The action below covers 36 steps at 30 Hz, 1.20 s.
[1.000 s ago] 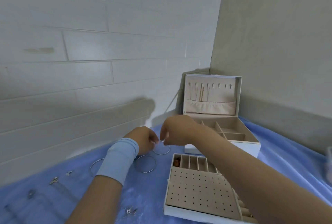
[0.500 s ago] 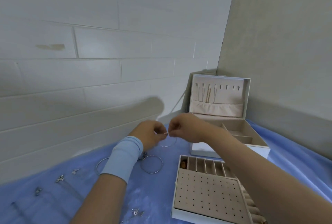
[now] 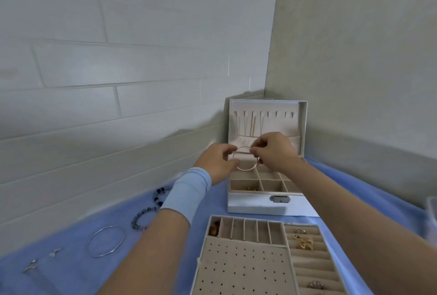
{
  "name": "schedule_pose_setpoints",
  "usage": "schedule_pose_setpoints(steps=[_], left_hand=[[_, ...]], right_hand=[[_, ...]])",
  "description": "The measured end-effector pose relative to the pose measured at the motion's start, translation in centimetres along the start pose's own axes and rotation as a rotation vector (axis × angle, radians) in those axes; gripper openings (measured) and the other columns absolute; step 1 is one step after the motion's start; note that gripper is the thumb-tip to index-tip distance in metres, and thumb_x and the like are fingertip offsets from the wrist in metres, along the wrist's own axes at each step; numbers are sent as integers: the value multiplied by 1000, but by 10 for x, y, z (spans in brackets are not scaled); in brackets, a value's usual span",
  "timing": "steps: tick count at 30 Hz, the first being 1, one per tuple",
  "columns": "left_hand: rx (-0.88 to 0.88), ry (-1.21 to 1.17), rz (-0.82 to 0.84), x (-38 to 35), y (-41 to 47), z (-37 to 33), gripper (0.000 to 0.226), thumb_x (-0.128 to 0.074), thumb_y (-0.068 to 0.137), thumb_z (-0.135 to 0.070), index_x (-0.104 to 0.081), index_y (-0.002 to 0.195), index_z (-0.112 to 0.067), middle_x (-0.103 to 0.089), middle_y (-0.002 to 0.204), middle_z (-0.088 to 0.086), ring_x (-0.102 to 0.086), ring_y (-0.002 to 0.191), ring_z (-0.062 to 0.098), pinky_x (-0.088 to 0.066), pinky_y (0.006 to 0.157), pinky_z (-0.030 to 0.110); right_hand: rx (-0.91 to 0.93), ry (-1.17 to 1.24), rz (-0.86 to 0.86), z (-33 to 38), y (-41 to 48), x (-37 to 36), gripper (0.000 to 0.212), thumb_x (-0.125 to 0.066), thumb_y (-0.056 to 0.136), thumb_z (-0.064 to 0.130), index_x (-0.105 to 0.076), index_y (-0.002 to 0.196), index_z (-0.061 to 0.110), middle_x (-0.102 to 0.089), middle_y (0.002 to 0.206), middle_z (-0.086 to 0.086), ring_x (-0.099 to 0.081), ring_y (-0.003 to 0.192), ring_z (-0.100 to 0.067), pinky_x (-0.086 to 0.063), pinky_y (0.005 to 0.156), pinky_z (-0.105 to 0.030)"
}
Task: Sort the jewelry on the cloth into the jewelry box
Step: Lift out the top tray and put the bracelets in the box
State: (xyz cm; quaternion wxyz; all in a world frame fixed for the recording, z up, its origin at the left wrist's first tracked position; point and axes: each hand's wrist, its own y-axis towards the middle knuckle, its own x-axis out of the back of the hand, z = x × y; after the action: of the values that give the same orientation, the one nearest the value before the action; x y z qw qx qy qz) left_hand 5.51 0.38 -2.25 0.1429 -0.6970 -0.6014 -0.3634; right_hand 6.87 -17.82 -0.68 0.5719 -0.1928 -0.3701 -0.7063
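Blue cloth point(image 3: 59, 280), 8 o'clock: plain silver bangle point(image 3: 106, 241), dark beaded bracelets point(image 3: 144, 218) unsorted. Left hand point(image 3: 218, 163) and right hand point(image 3: 275, 153) pinch thin silver wire bangle point(image 3: 245, 158) above open white jewelry box point(image 3: 250, 205), 12 o'clock. Step: placing. Next: lower into free compartment, release both pinches.

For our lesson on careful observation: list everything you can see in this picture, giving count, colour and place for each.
jewelry box: one, white, open, at the back by the wall corner
tray: one, beige, on the cloth in front of the box
held bangle: one, thin metal, above the box
loose bangle: one, silver, on the cloth, left
beaded bracelets: two, dark, on the cloth beside the left wrist
small pieces: at least two, silver, far left of the cloth
rings: several gold, one silver, tray's right side
necklaces: a few, gold, hanging in the lid
cloth: one, blue, under box and tray
wristband: one, pale blue, left wrist
left-hand grip: pinches the held bangle's left side
right-hand grip: pinches its right side
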Motion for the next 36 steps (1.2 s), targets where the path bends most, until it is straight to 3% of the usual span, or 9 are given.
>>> schedule_pose_setpoints(steps=[3,7,12,16,18,22,26,29,36], left_hand=[[42,92,19,-17,12,1,47,-64,92,-32,-53,137,-25,-46,132,3,-53,117,23,-42,107,37],[97,58,21,-30,15,13,61,-70,88,-24,-40,141,-25,-29,142,3,-56,115,26,-44,106,35],[86,0,27,-33,16,22,73,-76,82,-22,-35,143,-24,-36,140,2,-56,113,21,-47,102,36],[53,-110,26,-29,13,24,68,-77,82,-23,-37,137,-22,-49,128,0,-56,105,15,-49,89,28],[65,-115,68,-24,10,26,64,-75,84,-25,-38,136,-21,-52,123,-3,-59,104,17,-50,92,31],[32,7,100,-5,-2,28,48,-68,91,-32,-49,134,-21,-57,124,-5,-59,101,12,-46,90,25],[44,94,68,24,-26,32,26,-62,94,-31,-58,119,-25,-62,108,-7,-57,88,10,-44,78,23],[93,149,78,50,-50,41,13,-62,93,-30,-60,106,-27,-61,94,-9,-58,78,11,-46,66,22],[275,440,228,95,-113,73,8,-66,87,-28,-61,93,-29,-58,95,-10,-56,87,13,-43,79,23]], right_hand=[[-59,-82,-28,-14,10,-5,6,-72,90,16,-77,87,14,-73,77,1,-65,67,-10,-46,57,-16],[-82,-131,33,-23,20,-27,7,-73,90,18,-78,91,13,-74,89,-3,-68,81,-13,-58,79,-27],[-59,-359,163,-26,28,-50,14,-73,90,29,-78,99,20,-73,93,0,-67,82,-16,-58,78,-31],[12,-475,238,-25,24,-52,17,-68,93,28,-78,106,23,-73,96,1,-66,83,-17,-55,75,-30],[15,-493,224,-22,21,-49,17,-66,94,28,-77,107,23,-73,98,1,-67,85,-18,-55,74,-29],[65,-448,170,-1,11,-36,19,-61,95,28,-77,106,26,-73,104,4,-66,91,-17,-56,79,-32],[189,-378,157,38,-14,-29,21,-57,94,23,-77,98,25,-73,97,6,-66,90,-18,-56,80,-34],[296,-335,296,69,-40,-38,18,-60,93,25,-78,97,27,-72,95,11,-65,89,-12,-55,80,-32],[344,-423,689,114,-89,-83,16,-74,86,36,-79,98,25,-76,98,11,-65,82,-10,-55,72,-27]])
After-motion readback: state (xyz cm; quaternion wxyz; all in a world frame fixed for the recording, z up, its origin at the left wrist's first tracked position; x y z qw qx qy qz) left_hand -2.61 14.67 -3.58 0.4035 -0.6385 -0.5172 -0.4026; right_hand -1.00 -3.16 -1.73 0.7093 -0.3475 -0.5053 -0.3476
